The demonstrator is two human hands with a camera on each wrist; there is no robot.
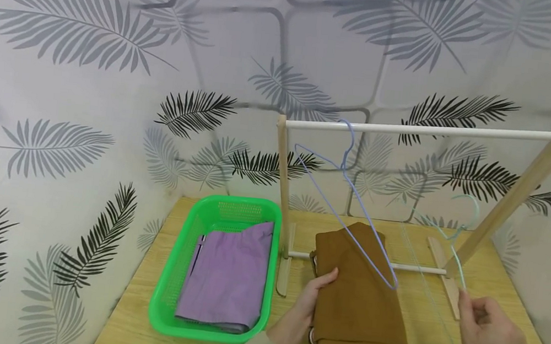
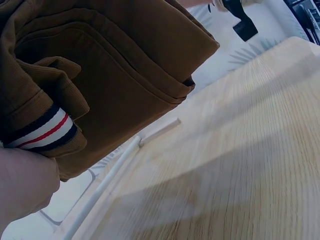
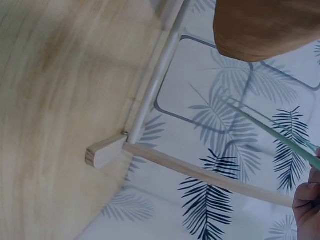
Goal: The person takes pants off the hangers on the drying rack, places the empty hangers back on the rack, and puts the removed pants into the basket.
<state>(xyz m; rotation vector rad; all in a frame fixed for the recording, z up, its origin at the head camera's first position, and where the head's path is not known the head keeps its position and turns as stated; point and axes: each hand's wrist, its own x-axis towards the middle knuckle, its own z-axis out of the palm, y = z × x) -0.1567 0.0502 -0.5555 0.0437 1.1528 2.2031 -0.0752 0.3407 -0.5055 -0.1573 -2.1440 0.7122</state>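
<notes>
A folded brown garment (image 1: 361,313) is held up over the table by my left hand (image 1: 303,313), with the thumb lying across its front face. In the left wrist view, a ribbed edge with a navy, white and red striped band (image 2: 47,131) shows beside that hand (image 2: 25,185). On the right side, my right hand (image 1: 493,340) pinches a mint green hanger (image 1: 458,265) by one end, its hook pointing up. The right wrist view has the fingers (image 3: 306,195) at the hanger's bar (image 3: 280,137). Nothing hangs on this hanger.
A periwinkle hanger (image 1: 344,161) hangs from the white rod (image 1: 434,131) of a wooden-legged rack, overlapping the brown garment in the head view. Left of the rack, a green basket (image 1: 270,282) holds a folded purple garment (image 1: 230,278). Everything stands on a wood-grain table (image 1: 129,313) against a leaf-patterned wall.
</notes>
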